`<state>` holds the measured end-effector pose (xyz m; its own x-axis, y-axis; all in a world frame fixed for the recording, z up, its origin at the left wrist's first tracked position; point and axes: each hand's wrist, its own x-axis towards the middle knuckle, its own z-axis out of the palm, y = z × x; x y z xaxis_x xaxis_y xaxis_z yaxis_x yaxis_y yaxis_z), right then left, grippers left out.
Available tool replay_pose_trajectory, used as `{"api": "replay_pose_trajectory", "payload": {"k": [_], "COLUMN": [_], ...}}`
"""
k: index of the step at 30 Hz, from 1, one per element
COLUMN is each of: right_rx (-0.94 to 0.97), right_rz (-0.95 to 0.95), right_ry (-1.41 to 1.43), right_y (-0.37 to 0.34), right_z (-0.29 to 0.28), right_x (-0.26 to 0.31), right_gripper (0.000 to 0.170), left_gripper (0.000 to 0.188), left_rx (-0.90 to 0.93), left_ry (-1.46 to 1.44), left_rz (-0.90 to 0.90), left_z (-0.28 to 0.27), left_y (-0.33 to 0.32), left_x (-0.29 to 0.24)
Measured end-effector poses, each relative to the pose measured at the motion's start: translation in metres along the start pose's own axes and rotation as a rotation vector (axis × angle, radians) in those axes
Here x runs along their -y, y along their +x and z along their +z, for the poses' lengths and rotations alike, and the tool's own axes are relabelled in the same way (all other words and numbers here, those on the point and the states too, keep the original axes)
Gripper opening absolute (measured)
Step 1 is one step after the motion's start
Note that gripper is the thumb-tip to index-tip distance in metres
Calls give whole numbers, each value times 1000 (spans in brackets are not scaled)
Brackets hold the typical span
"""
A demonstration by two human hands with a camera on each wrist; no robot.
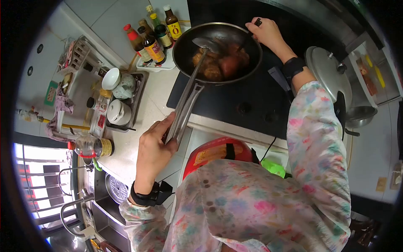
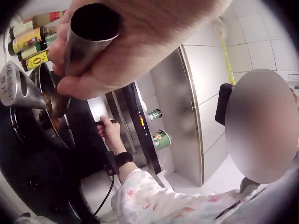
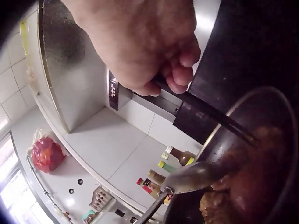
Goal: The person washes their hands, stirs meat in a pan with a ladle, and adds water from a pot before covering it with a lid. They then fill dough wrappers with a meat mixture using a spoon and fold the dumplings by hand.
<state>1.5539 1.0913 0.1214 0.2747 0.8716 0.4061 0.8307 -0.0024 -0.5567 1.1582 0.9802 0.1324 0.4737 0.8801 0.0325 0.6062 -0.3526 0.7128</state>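
A pale surface runs beside a black cooktop. At the cooktop's right end sits a silver lidded pot. The dark round pan is over the cooktop's left end, its metal handle pointing toward the person. Brown, glossy chunks of food lie in the pan, with a smoother reddish piece among them.

Left of the pan, sauce bottles stand grouped at a white tray. Farther left, a dark tray holds a white bowl and lidded crockery, and a large clear bottle is near them.

A long-handled metal spatula reaches into the pan, its head tilted above the food. The left hand has its fingers curled round the spatula's handle; the pan's handle runs close alongside, and whether the hand also grips it cannot be told. The right hand, above the pan's far right rim, pinches dark chopsticks between thumb and bent fingers; their tips reach down to the food.
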Motion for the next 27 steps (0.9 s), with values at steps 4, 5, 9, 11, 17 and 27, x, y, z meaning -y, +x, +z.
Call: {"api": "replay_pose_trajectory", "payload": {"k": [4, 5, 9, 11, 17, 27], "right_rx": [33, 28, 83, 76, 73, -67], "right_rz": [-17, -26, 38, 47, 74, -85], "right_ry": [-106, -124, -194, -196, -202, -346], "right_y": [9, 11, 24, 24, 25, 38], "right_z": [12, 17, 33, 44, 49, 16], "right_x": [5, 5, 8, 2, -3, 5], "right_gripper": [23, 23, 24, 25, 29, 42], "left_gripper": [54, 54, 54, 54, 55, 55], "left_rx": [-21, -23, -2, 4, -77, 27], "left_ry": [-57, -74, -63, -46, -89, 40], "left_rz": [29, 30, -24, -39, 65, 115], "left_z": [5, 5, 1, -1, 5, 17], "left_y": [-1, -1, -3, -4, -5, 6], "left_x": [9, 10, 7, 6, 8, -7]}}
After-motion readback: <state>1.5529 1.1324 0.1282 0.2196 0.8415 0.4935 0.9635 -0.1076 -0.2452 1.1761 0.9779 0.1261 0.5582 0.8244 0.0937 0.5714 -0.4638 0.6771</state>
